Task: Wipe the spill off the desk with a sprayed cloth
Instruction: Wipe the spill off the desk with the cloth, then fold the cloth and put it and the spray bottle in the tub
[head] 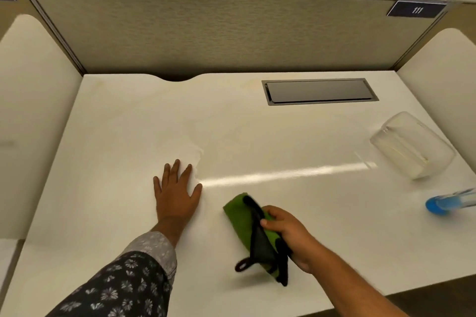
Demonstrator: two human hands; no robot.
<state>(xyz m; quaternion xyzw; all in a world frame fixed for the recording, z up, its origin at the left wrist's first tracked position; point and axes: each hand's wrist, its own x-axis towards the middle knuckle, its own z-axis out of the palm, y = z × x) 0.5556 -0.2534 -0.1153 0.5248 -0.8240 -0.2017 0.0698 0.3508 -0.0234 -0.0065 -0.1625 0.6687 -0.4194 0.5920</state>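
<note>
left hand: spread flat on desk, centre-left | right hand: gripping green-black cloth, lower centre, touching desk | spill: faint wet patch just above left fingertips | tag upper right: "111" | bottle, right edge: label unreadable

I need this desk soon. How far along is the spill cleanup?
In hand: the right hand grips the green cloth on the desk; the left hand lies flat. The spray bottle is set aside, so spraying looks finished. Left: a wet patch beyond the left fingertips; the clear cup lies tipped over.
</note>
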